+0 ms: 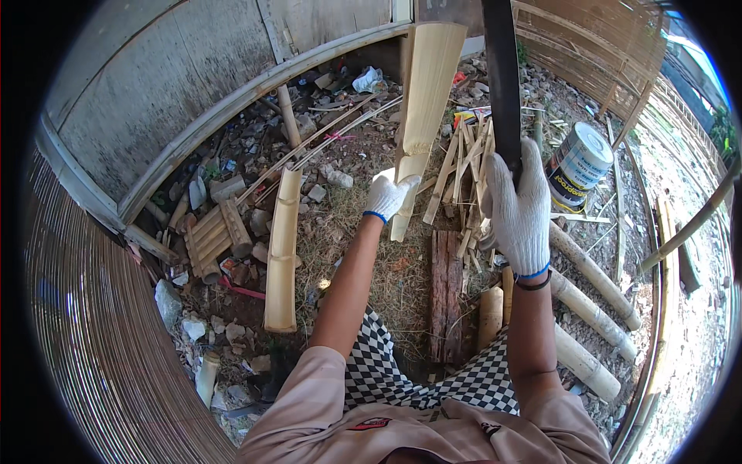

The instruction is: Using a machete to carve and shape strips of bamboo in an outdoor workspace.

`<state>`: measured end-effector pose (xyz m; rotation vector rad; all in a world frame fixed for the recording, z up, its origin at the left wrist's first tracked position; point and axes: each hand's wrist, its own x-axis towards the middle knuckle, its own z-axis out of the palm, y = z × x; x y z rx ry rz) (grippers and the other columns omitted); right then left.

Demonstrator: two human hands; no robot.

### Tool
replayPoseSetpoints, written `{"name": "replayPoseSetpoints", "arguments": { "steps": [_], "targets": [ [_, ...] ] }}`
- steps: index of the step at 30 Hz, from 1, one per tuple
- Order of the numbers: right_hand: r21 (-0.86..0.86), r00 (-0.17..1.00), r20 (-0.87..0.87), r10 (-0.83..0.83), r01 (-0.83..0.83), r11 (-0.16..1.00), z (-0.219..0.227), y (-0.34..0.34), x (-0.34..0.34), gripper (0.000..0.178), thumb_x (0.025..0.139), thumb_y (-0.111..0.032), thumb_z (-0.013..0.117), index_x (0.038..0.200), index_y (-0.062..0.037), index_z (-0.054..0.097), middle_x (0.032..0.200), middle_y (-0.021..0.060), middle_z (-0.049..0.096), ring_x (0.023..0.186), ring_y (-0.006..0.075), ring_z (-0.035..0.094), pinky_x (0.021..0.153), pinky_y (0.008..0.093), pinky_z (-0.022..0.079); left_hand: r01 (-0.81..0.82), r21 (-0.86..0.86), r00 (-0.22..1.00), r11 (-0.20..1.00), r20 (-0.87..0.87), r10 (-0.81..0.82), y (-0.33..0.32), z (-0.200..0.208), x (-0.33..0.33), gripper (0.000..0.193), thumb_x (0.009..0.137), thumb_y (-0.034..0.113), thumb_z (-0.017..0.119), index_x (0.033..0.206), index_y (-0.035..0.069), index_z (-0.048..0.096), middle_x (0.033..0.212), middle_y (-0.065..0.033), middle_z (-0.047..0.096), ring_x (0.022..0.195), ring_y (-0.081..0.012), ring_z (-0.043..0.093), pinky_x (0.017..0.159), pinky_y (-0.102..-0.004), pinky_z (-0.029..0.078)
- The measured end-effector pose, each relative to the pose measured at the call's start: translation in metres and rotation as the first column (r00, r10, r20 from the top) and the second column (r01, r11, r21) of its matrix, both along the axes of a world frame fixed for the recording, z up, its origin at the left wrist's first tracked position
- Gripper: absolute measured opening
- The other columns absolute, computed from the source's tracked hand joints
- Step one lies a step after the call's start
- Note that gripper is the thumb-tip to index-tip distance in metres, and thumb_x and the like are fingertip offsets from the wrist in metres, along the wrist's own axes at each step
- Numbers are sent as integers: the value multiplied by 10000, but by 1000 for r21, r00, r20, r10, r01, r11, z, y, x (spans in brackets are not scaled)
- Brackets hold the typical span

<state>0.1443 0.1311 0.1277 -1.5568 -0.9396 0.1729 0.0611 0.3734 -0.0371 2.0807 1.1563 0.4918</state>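
Note:
My left hand [392,196], in a white knit glove with a blue cuff, is closed around the lower part of a long split bamboo piece [430,85]. The piece stands upright in front of me, its pale hollow side facing me. In my right hand [519,207], also gloved, is a machete [504,85]. Its broad dark blade points up and away, to the right of the bamboo and apart from it. The machete's handle is hidden by the glove. Below, between my legs, lies a weathered reddish-brown wood block [446,298].
Another split bamboo half [284,255] lies to the left. Thin bamboo strips [464,166] are heaped beyond my right hand, near a paint bucket [580,166]. Several round bamboo poles [591,313] lie at right. Rubble, a wooden wall [193,77] and a slatted screen [116,325] border the left.

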Motion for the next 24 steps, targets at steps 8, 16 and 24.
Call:
{"name": "replayPoseSetpoints", "arguments": {
  "steps": [8, 16, 24],
  "targets": [
    [153, 887, 456, -74, 3, 988, 60, 9, -16, 284, 974, -182, 650, 1169, -4, 547, 806, 199, 703, 739, 367, 723, 634, 419, 539, 24, 51, 824, 998, 564, -49, -13, -33, -10, 384, 886, 345, 781, 1042, -5, 754, 896, -166, 762, 870, -305, 739, 782, -383, 555],
    [211, 841, 525, -132, 21, 977, 68, 24, -6, 238, 997, -224, 636, 1113, -25, 578, 805, 200, 694, 742, 384, 710, 620, 439, 527, -90, 143, 780, 986, 626, -20, -3, -42, -2, 439, 884, 415, 784, 973, -15, 759, 802, -185, 740, 677, -277, 696, 649, -396, 529],
    [175, 817, 562, -128, 34, 984, 69, 30, -12, 261, 989, -231, 640, 1120, -18, 565, 806, 212, 696, 758, 402, 712, 616, 453, 531, -113, 250, 854, 962, 518, -34, 4, -49, -1, 455, 881, 412, 784, 979, -31, 750, 705, -193, 703, 623, -286, 676, 607, -408, 495]
  ]
}}
